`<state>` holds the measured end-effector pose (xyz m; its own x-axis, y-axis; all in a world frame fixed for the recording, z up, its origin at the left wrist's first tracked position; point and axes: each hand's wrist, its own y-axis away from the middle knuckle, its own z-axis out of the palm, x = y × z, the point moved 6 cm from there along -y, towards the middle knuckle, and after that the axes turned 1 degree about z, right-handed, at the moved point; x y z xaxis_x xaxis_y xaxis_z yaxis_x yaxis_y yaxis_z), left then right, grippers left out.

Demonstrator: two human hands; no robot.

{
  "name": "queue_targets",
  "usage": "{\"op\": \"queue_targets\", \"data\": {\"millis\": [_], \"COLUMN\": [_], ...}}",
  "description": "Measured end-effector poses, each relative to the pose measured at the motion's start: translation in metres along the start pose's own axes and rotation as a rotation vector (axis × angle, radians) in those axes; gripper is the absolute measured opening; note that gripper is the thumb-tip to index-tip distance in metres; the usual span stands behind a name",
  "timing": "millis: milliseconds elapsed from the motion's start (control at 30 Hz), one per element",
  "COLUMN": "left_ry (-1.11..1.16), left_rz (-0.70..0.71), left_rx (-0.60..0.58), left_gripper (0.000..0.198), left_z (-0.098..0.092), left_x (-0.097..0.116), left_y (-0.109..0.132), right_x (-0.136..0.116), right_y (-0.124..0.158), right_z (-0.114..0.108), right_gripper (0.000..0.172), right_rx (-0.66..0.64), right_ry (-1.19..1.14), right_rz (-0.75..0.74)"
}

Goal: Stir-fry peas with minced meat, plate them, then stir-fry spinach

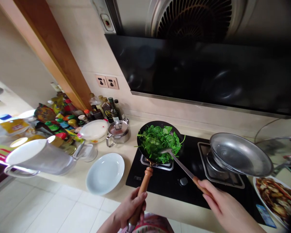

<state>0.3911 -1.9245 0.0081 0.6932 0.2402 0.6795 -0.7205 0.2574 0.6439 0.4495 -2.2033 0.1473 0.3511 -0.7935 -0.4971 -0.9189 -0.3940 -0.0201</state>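
My left hand [134, 207] is wrapped round the wooden handle of a black wok [141, 132], which sits on the left burner of the stove. Leafy greens [160, 139] fill the wok, a few stems hanging over its rim. In my right hand [220, 202] is the wooden handle of a metal spatula [183, 166]. The spatula's blade rests among the greens at the wok's near right side, partly covered by leaves. Left of the wok, on the counter, lies a pale round plate [105, 174].
A steel pan [240, 153] sits on the right burner. Near it is a plate of cooked food [276, 194]. To the left are a lidded steel pot [118, 132], a large handled container [46, 158] and several bottles [113, 110]. A range hood [208, 74] hangs above.
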Motion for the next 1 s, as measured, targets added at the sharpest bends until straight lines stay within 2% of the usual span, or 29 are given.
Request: {"op": "queue_targets", "data": {"millis": [100,167,333,400,533,600,700,767,867,933,1000], "left_ry": [-0.047,-0.045,-0.046,-0.051,-0.053,-0.051,-0.048,-0.054,-0.054,-0.044,-0.034], "left_rz": [-0.004,-0.001,-0.019,-0.014,-0.004,-0.007,-0.008,0.001,0.009,0.004,-0.006], "left_rx": [0.019,0.035,0.033,0.026,0.023,0.033,0.024,0.014,0.016,0.018,0.021], "left_gripper": [0.063,0.064,0.068,0.068,0.069,0.069,0.068,0.067,0.066,0.066,0.068], "left_z": [0.002,0.001,-0.002,-0.003,-0.004,-0.003,-0.001,0.002,0.003,0.002,0.001], "left_x": [0.002,0.002,-0.001,-0.001,-0.001,-0.002,-0.003,-0.003,-0.001,-0.001,-0.002], "left_y": [0.0,0.0,-0.003,-0.005,-0.005,-0.005,-0.005,-0.005,-0.005,-0.005,-0.005], "right_x": [0.006,0.012,0.019,0.013,0.002,0.006,0.014,0.014,0.008,0.006,0.009], "right_y": [-0.024,-0.03,-0.007,-0.01,-0.029,-0.025,-0.01,-0.015,-0.042,-0.05,-0.039], "right_z": [0.02,0.027,0.011,0.012,0.048,0.066,0.075,0.074,0.066,0.053,0.031], "right_gripper": [0.03,0.036,0.041,0.042,0.049,0.06,0.075,0.077,0.065,0.053,0.048], "right_rx": [0.029,0.039,0.087,0.096,0.008,-0.022,-0.014,-0.016,-0.064,-0.083,-0.064], "right_ry": [0.152,0.257,0.336,0.35,0.497,0.621,0.783,0.833,0.738,0.6,0.474], "right_rz": [0.074,0.107,0.038,0.008,-0.002,-0.014,-0.034,-0.003,0.083,0.105,0.079]}}
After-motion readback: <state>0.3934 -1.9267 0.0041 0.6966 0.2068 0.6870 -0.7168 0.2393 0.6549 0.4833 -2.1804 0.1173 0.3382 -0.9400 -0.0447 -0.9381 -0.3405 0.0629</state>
